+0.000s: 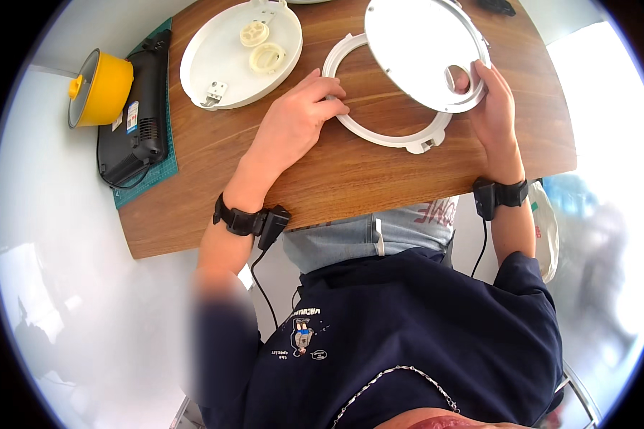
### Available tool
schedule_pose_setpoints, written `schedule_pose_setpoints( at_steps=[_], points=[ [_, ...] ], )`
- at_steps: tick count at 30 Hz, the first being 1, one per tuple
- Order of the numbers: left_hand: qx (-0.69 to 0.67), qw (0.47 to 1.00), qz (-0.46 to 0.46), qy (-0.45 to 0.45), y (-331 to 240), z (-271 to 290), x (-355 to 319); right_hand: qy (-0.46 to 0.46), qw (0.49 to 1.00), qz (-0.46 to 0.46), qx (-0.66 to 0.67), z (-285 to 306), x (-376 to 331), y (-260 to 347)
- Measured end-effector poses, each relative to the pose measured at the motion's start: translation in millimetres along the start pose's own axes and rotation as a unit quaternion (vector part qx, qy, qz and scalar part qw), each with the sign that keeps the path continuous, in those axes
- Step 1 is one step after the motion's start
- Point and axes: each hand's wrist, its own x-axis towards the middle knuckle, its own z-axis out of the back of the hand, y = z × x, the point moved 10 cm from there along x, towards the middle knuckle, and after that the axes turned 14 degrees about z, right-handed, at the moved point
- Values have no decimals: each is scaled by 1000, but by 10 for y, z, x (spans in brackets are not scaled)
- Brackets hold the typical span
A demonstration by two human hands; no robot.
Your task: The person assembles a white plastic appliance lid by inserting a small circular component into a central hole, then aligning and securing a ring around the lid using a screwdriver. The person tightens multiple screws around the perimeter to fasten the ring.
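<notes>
A white round disc (422, 53) with a small round hole near its edge is held tilted by my right hand (495, 107). A finger of that hand shows through the hole, and the others wrap the rim. Partly under the disc lies a white plastic ring (386, 136) with small tabs on its edge. My left hand (300, 114) grips the ring's left side between thumb and fingers. To the left sits a shallow white round cover (215, 57), with a cream spoked cap (254, 33) and a cream ring-shaped part (267, 58) in it.
Everything rests on a brown wooden table (229, 179) with a curved outline. At its left lie a green cutting mat (150, 175) and a black device (143, 129), beside a yellow pot (107, 89). A black item (496, 7) lies at the far right.
</notes>
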Motion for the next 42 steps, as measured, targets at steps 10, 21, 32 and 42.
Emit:
schedule_pose_setpoints(
  at_steps=[10,21,32,42],
  points=[
    [-457,874,162,32,140,281,24,-233,959,99,130,155,234,781],
    [-621,664,392,140,553,-497,-153,92,995,-5,39,-91,366,260],
    [-369,859,349,69,554,-320,-89,378,846,-167,-338,-788,546,-211],
    [-170,961,216,-35,385,-107,-107,385,775,99,-491,-1359,538,-156]
  ],
)
